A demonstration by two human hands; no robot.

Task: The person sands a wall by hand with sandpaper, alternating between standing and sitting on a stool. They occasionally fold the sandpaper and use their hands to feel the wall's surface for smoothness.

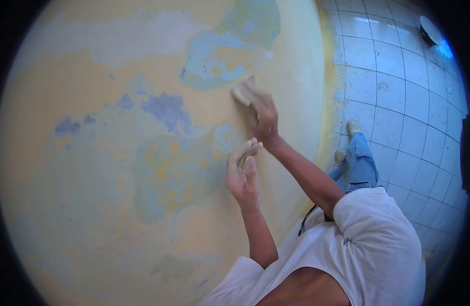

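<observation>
The right hand presses a pale sanding block, fingers clenched round it, against the patchy yellow painted wall; the left hand hovers open (mid-sanding, seemingly). Next calls for steady strokes.

The sanding pad is largely covered by the fingers of the right hand, so its full shape and thickness cannot be determined. The palm of the left hand faces the wall, and contact between them cannot be confirmed. A round object on the tiled floor is cut off by the dark lens border and cannot be identified.
</observation>
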